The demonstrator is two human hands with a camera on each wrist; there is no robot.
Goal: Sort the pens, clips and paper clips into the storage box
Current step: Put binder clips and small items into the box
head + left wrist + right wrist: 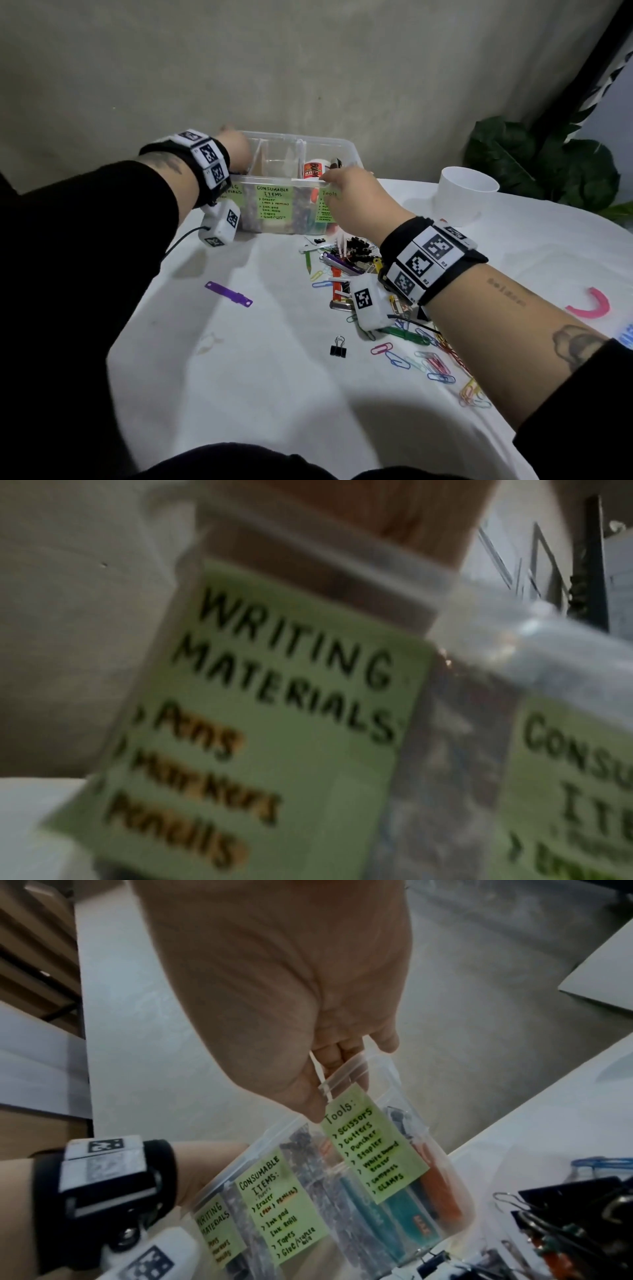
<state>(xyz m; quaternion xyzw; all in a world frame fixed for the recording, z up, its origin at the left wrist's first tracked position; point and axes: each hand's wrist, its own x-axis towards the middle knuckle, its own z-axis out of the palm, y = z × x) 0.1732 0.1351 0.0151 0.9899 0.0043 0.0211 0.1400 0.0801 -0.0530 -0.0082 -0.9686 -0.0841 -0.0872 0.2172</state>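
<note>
The clear storage box (308,141) stands at the table's far side, with green labels for writing materials (274,710), consumable items and tools (373,1150). My left hand (236,147) is at the box's left end, its fingers reaching inside the writing compartment, seen through the wall. My right hand (346,192) curls its fingers over the front rim above the tools label (329,194). A pile of binder clips and pens (352,253) lies in front of the box. Coloured paper clips (435,363) are scattered under my right forearm.
A single black binder clip (338,346) and a purple strip (228,294) lie apart on the white cloth. A white cup (466,195) stands right of the box, and a pink curved piece (592,305) lies further right. A plant (548,161) fills the back right corner.
</note>
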